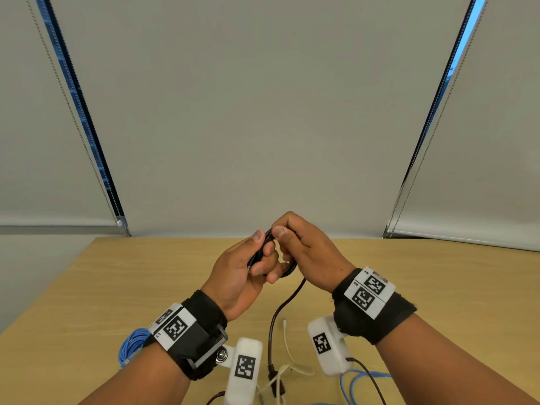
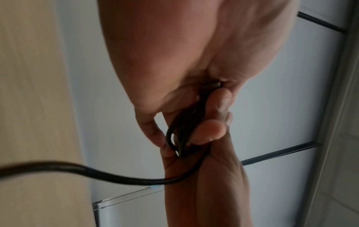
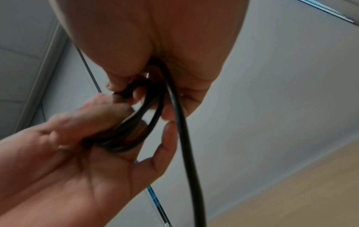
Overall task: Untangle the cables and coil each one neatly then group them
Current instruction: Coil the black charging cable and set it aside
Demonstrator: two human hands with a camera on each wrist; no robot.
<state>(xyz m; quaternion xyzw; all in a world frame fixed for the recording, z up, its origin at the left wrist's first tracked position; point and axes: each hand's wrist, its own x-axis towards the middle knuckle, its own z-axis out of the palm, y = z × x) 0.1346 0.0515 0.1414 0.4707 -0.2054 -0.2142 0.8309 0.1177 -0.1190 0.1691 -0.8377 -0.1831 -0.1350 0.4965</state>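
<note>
Both hands are raised above the middle of the wooden table (image 1: 438, 287). My left hand (image 1: 248, 267) holds a small coil of black cable (image 1: 263, 247) between thumb and curled fingers. My right hand (image 1: 295, 244) pinches the top of the same coil. The cable's loose tail (image 1: 280, 311) hangs down to a black plug (image 1: 274, 375) on the table. The loops (image 2: 184, 135) show between the fingers in the left wrist view. In the right wrist view the coil (image 3: 132, 135) lies in the left palm and the tail (image 3: 186, 138) drops away.
A coiled blue cable (image 1: 131, 343) lies by my left wrist. A thin white cable (image 1: 287, 349) and a loose blue cable (image 1: 356, 381) lie near the table's front edge. Grey window blinds (image 1: 263, 112) hang behind the table.
</note>
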